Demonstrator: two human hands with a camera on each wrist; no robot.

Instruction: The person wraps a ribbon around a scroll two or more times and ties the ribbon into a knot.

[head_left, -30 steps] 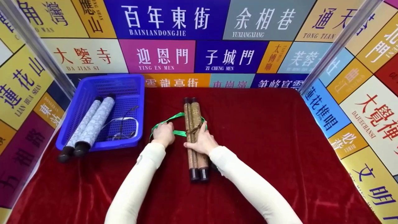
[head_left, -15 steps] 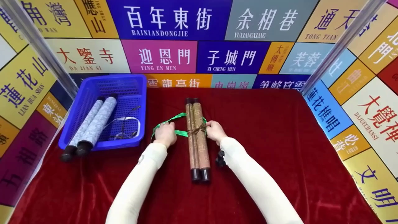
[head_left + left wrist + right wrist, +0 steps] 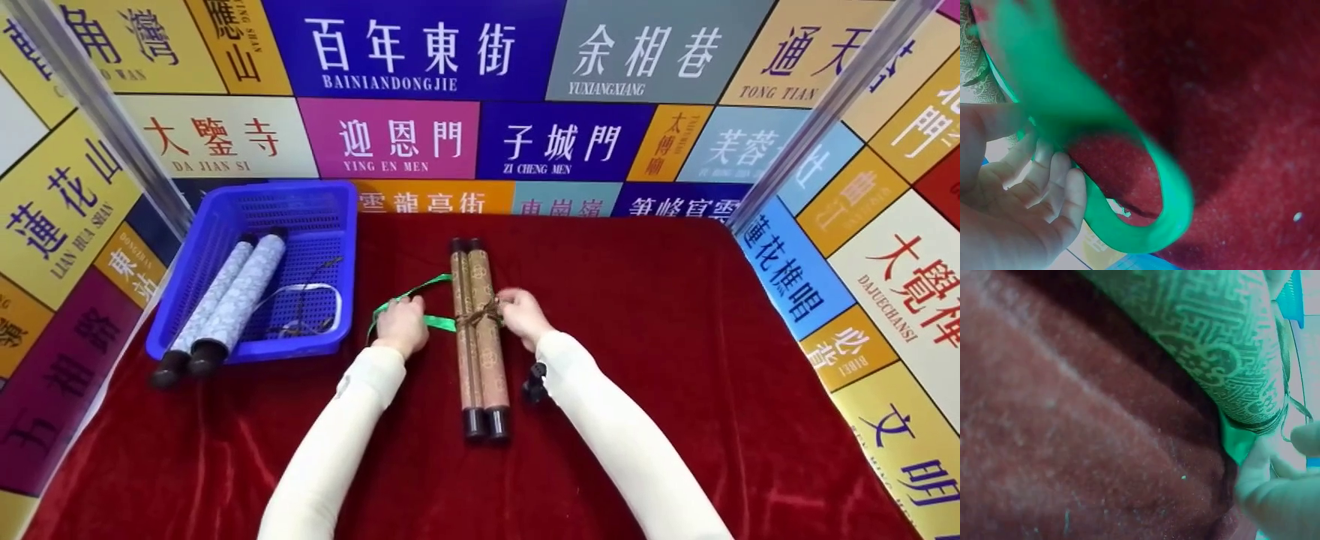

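Well to the left of the pair of brown scrolls (image 3: 490, 349) stands a blue basket (image 3: 319, 208). Two pale blue scrolls (image 3: 241, 300) lie slanted in it, with their dark near ends reaching over its near rim. On the side of the basket closer to the brown scrolls are a white band (image 3: 338, 304) and thin dark strands.

Next, near the brown scrolls on their left, is the left hand (image 3: 402, 327). Its thumb and fingers are bent together and pinch a green ribbon (image 3: 440, 323). The ribbon makes a loop around this hand and comes to the left edge of the brown scrolls at two places.

The brown scrolls themselves lie side by side on the red cloth (image 3: 660, 337), almost lengthwise away from the person. Their ends are dark, and a brown cord (image 3: 484, 310) is tied around the middle of both.

Just beside the brown scrolls on their right is the right hand (image 3: 523, 318). Its fingers are bent at the cord, and a bright green piece shows beside them; whether they grip something, I cannot tell. Below this hand, right of the brown scrolls, a small black object (image 3: 535, 382) shows by the white sleeve (image 3: 600, 405).
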